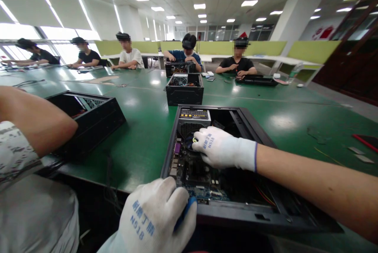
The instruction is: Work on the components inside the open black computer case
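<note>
An open black computer case (227, 209) lies on its side on the green table, showing a motherboard (201, 192) and a power supply (195, 115) at its far left. My right hand (211, 146), in a white glove, reaches inside with curled fingers at the round CPU fan (190, 141); its fingertips are partly hidden, so what they grip is unclear. My left hand (159, 213), gloved too, is closed at the near left corner of the case. Its fingers curl inward, and whatever they hold is hidden.
A second open case (100, 127) stands at the left beside a person's arm (38, 123). Another case (185, 94) sits further back. Several people work across the green table (141, 127). A red-edged dark object (366, 142) lies at the right.
</note>
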Demonstrator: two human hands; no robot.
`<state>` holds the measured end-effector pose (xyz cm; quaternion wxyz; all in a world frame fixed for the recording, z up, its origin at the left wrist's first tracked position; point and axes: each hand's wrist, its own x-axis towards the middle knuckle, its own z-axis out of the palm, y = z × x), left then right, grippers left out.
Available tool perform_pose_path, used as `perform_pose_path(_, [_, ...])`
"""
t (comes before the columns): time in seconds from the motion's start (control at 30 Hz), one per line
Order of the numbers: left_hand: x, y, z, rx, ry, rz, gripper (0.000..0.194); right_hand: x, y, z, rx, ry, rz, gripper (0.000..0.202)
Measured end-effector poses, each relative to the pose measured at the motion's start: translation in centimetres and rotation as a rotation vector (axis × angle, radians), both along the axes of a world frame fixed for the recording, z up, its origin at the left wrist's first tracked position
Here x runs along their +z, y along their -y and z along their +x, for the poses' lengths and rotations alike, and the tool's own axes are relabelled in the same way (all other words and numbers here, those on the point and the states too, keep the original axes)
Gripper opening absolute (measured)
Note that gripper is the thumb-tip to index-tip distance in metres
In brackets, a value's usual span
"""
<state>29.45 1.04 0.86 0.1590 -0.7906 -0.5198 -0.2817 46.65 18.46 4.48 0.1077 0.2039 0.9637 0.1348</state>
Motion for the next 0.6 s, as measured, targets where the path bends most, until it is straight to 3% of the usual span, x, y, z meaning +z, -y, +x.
perform_pose_path(0.27, [-0.1, 0.0, 0.1, 0.014, 0.011, -0.011, 0.013, 0.8, -0.4, 4.0, -0.277, 0.114, 0.069, 0.024])
perform_pose_path(0.6, [0.0, 0.1, 0.0, 0.012, -0.011, 0.001, 0.014, -0.4, -4.2, 2.0, -0.447, 0.313, 0.012, 0.021])
